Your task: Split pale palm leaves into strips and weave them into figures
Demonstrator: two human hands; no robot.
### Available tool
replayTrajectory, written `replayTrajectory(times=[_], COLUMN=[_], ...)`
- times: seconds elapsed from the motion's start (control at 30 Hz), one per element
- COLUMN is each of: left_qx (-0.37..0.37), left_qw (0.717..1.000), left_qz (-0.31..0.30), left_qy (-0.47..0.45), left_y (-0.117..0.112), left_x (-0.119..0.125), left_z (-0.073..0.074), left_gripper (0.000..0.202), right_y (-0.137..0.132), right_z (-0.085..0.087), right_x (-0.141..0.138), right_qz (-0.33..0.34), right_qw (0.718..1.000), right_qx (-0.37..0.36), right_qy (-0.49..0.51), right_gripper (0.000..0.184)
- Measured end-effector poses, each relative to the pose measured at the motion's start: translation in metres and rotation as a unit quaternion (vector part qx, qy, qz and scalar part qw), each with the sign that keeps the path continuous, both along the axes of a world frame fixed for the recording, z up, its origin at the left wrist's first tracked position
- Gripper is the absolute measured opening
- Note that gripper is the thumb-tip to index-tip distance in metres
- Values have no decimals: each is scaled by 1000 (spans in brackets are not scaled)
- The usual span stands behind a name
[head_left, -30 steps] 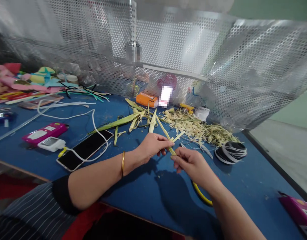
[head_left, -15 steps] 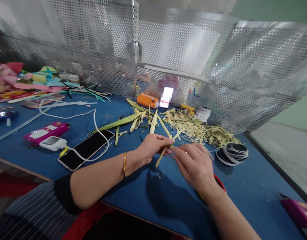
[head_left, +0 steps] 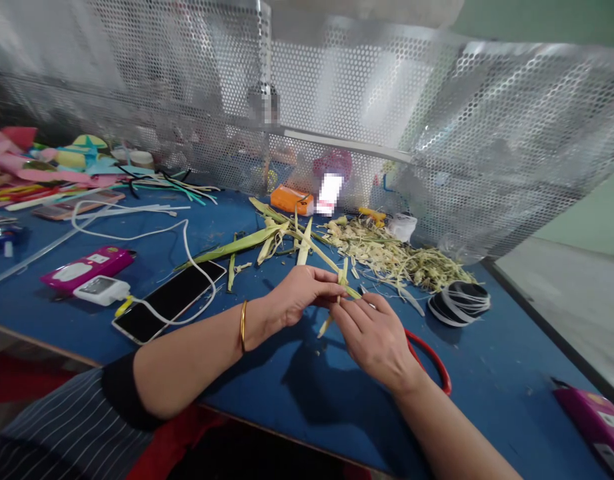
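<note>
My left hand (head_left: 301, 295) pinches a narrow pale yellow-green leaf strip (head_left: 341, 288) just above the blue table (head_left: 297, 393). My right hand (head_left: 374, 337) meets it from the right, fingers curled around the same strip. The strip's lower end (head_left: 325, 327) hangs down between the two hands. A gold bangle (head_left: 243, 325) circles my left wrist. Behind the hands lie long green leaves (head_left: 247, 243) and a heap of shredded leaf scraps (head_left: 401, 257).
A phone (head_left: 171, 300) on a white cable, a white charger (head_left: 95, 290) and a pink box (head_left: 81, 265) sit at left. Black-and-white tape rolls (head_left: 461, 301) and red-handled scissors (head_left: 431, 357) lie right. A perforated metal screen (head_left: 387, 113) stands behind. An orange box (head_left: 291, 199) sits by it.
My right hand has turned and moved in closer to my left, closing on the strip. The strip has tilted more upright, its lower end now hanging below the fingers.
</note>
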State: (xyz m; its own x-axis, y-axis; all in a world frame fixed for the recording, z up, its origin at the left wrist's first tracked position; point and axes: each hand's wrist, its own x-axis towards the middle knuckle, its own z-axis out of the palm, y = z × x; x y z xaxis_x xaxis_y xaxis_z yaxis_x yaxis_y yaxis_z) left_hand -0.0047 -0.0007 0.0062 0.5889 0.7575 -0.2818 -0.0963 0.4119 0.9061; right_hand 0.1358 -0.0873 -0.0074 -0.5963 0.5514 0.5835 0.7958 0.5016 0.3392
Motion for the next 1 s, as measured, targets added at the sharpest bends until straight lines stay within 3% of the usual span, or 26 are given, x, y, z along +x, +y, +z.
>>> replayTrajectory(times=[0.3, 0.8, 0.87, 1.0], left_qx=[0, -13, -22, -17], left_qw=[1000, 999, 999, 1000], left_qz=[23, 34, 34, 25], left_qy=[0, 10, 2, -7], left_y=[0, -5, -4, -1], left_x=[1, 2, 1, -2], left_z=[2, 0, 3, 11], left_gripper=[6, 3, 3, 4], right_y=[-8, -11, -9, -2], right_z=[0, -2, -1, 1], right_x=[-5, -15, -11, 5], right_qz=[93, 136, 112, -107], right_qw=[996, 990, 990, 965], right_qx=[-2, -24, -24, -2], right_qy=[10, 6, 76, 239], right_gripper=[27, 20, 18, 19])
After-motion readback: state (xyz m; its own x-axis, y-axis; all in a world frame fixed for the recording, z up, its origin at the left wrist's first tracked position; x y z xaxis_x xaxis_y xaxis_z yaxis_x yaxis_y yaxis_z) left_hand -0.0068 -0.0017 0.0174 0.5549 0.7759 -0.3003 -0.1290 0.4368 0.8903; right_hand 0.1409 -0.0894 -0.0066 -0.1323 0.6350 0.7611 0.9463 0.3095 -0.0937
